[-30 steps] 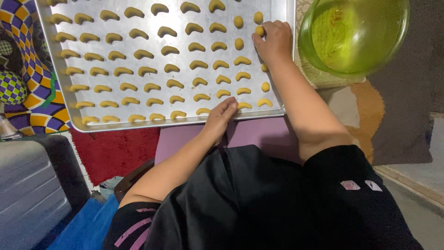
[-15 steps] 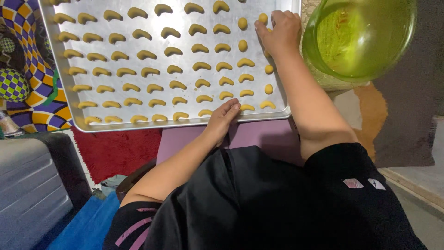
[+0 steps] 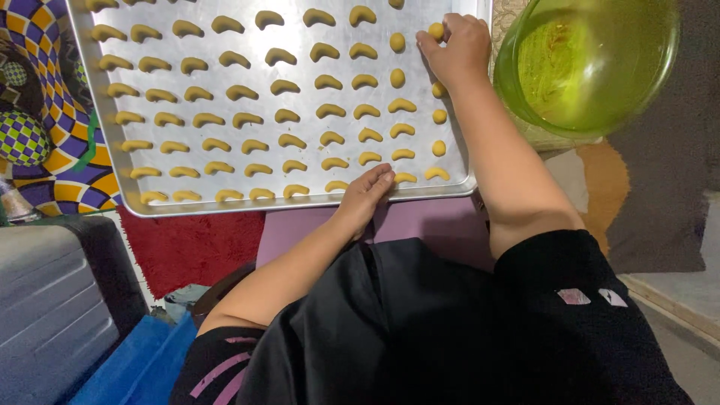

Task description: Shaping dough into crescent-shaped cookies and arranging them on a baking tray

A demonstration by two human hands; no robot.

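Observation:
A large metal baking tray [image 3: 247,202] holds rows of small yellow crescent-shaped dough pieces [image 3: 280,55], plus a few round dough balls [image 3: 397,77] near its right side. My right hand [image 3: 456,49] rests at the tray's far right corner, fingertips pinching a round dough ball [image 3: 436,31]. My left hand [image 3: 366,192] lies flat on the tray's near edge, fingers touching the rim beside the nearest crescents. A translucent green bowl [image 3: 589,64] with yellow dough residue stands just right of the tray.
A patterned purple, yellow and orange mat [image 3: 34,112] lies left of the tray. A red cloth [image 3: 187,244] and a purple surface [image 3: 435,221] sit under the tray's near edge. A grey case [image 3: 45,307] and a blue item [image 3: 135,364] are at lower left.
My right hand stays at the tray's far right corner on the dough ball. My left hand keeps to the near edge. The view has shifted slightly.

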